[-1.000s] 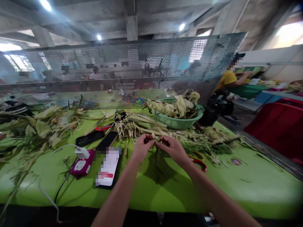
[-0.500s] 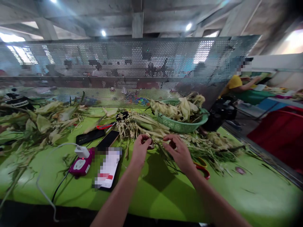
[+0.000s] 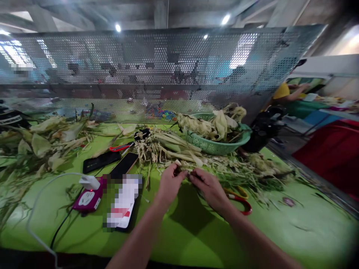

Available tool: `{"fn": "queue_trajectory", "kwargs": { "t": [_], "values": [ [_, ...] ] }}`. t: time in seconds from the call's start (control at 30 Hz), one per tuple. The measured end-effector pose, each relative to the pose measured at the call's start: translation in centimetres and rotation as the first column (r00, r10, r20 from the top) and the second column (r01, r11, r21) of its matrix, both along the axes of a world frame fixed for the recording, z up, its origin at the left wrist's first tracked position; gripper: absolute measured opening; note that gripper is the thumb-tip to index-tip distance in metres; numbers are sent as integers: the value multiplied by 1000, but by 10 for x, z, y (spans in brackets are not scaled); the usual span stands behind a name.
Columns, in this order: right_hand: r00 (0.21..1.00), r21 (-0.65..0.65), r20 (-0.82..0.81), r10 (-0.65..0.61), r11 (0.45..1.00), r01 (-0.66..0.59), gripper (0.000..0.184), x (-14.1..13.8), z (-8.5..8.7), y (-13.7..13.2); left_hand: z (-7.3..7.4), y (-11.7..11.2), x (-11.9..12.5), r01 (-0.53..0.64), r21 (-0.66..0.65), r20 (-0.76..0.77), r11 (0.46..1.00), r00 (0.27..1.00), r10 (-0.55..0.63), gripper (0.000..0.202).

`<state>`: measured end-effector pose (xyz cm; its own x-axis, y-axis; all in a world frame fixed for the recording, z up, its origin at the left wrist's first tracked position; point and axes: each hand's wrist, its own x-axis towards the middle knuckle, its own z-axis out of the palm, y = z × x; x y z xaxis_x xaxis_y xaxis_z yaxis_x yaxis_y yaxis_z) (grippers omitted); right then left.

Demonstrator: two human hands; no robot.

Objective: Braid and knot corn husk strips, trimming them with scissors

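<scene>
In the head view, both hands are right at the middle of the frame, close together, fingertips almost meeting over the green bench (image 3: pixel 280 235)! The left hand (image 3: pixel 169 183) has its grip pinched around a pale plant piece (image 3: pixel 177 163), the tip poking up above the fingers just left of centre. The right hand (image 3: pixel 206 183) is curled in from the other side, thumb and fingers bunched near that same piece; it's small and shadowy in there, so whether the right grip is clasping anything, I cannot tell. Just beyond the fingers, a bundle of pale stalks (image 3: pixel 174 144) sprawls across the centre, and behind it to the right sits the green basket (image 3: pixel 213 147), heaped with dry husks (image 3: pixel 220 125). Down beside the right wrist, scissors (image 3: pixel 249 210) show their red and yellow handles, with green shreds (image 3: pixel 249 180) scattered just above them. Over to the left of the hands, a lit phone (image 3: pixel 123 203) lies near a dark phone (image 3: pixel 125 166), a purple power socket (image 3: pixel 88 200) carries a white plug (image 3: pixel 90 182), and a big husk pile (image 3: pixel 42 144) fills the left edge. Across the top stretches a perforated metal screen (image 3: pixel 140 74), and at upper right, a co-worker's yellow sleeve (image 3: pixel 282 91) shows beyond it.
</scene>
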<state>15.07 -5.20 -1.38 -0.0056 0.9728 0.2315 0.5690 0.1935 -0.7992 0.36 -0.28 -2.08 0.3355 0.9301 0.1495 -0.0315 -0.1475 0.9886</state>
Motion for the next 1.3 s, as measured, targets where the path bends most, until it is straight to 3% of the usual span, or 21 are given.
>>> {"fn": "queue_trajectory", "kwargs": {
  "t": [0.13,0.27,0.33,0.5,0.63,0.77,1.03,1.3],
  "values": [
    [989,-69,-144,37,996,-47,28,-3,-2,-1,-3,2,1,-77,134,-121,988,988,94,14],
    [991,-94,-123,52,994,-63,26,-5,-2,-1,-2,3,-1,-98,187,-212,977,967,138,12],
    [989,-124,-134,66,989,-83,26,-4,0,-1,0,4,-4,-86,153,-218,984,969,119,13],
    [925,-169,-379,10,982,-80,23,3,7,-1,11,6,-14,14,1,-17,1000,1000,-14,29],
    [902,-47,-420,-105,994,94,22,14,11,-2,15,5,-17,48,-71,-9,996,999,-49,27],
    [914,65,-362,-184,973,221,19,20,15,-3,14,4,-15,78,-58,-23,995,997,-79,23],
    [991,99,-79,-106,989,113,26,9,10,-5,9,-1,-8,3,185,-238,983,970,42,15],
    [939,288,295,-178,953,90,11,7,4,-5,9,-9,-4,40,349,-404,936,908,112,14]
  ]
}}
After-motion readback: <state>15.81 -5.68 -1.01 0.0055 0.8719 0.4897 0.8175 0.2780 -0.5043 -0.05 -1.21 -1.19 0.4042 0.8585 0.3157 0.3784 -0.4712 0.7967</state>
